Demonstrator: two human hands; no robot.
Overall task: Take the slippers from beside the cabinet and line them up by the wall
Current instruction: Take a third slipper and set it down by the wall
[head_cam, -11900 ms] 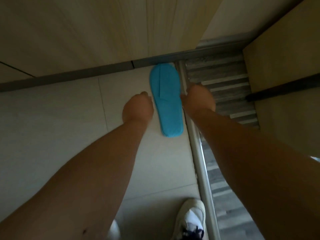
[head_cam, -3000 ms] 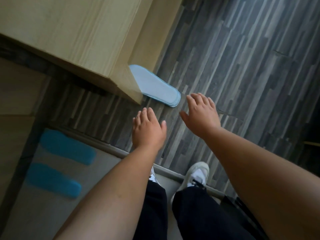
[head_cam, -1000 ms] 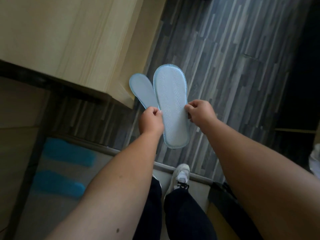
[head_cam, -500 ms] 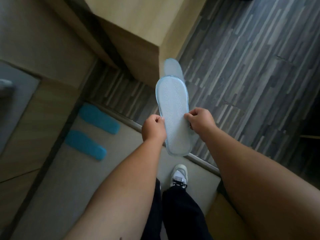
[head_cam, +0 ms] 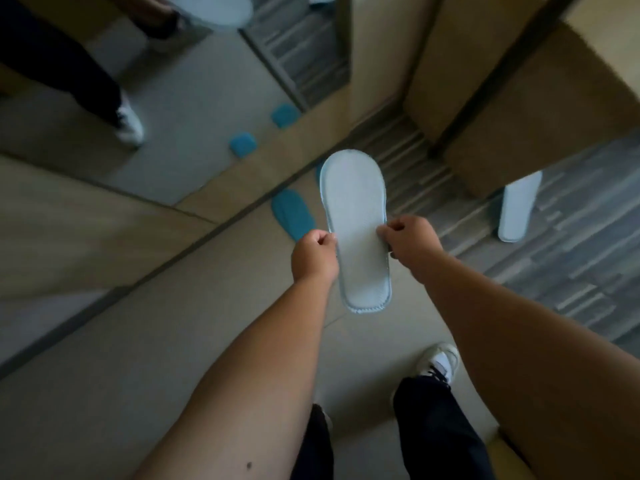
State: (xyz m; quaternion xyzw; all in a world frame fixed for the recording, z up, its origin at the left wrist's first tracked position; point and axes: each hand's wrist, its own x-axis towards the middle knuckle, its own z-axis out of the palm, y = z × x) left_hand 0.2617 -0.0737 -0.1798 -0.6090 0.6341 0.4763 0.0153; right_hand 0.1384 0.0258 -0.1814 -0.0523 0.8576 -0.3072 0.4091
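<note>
Roughly midway, by your placements: one blue slipper (head_cam: 292,218) lies on the pale tile (head_cam: 173,341) against the mirrored wall (head_cam: 138,98). Your left hand (head_cam: 314,259) and right hand (head_cam: 408,242) each pinch an edge of a pale slipper (head_cam: 356,230), sole up, held clear of the floor. Another slipper (head_cam: 516,206) waits beside the cabinet (head_cam: 536,109) on dark plank flooring (head_cam: 554,265).

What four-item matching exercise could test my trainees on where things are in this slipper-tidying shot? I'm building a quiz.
Things:
1. pale slipper
2. blue slipper
3. second pale slipper
4. white sneaker

Places:
A. on the grey plank floor beside the cabinet
B. on the tile by the wall
C. pinched between left hand and right hand
D. on the person's foot

Pairs: 1-C, 2-B, 3-A, 4-D
</note>
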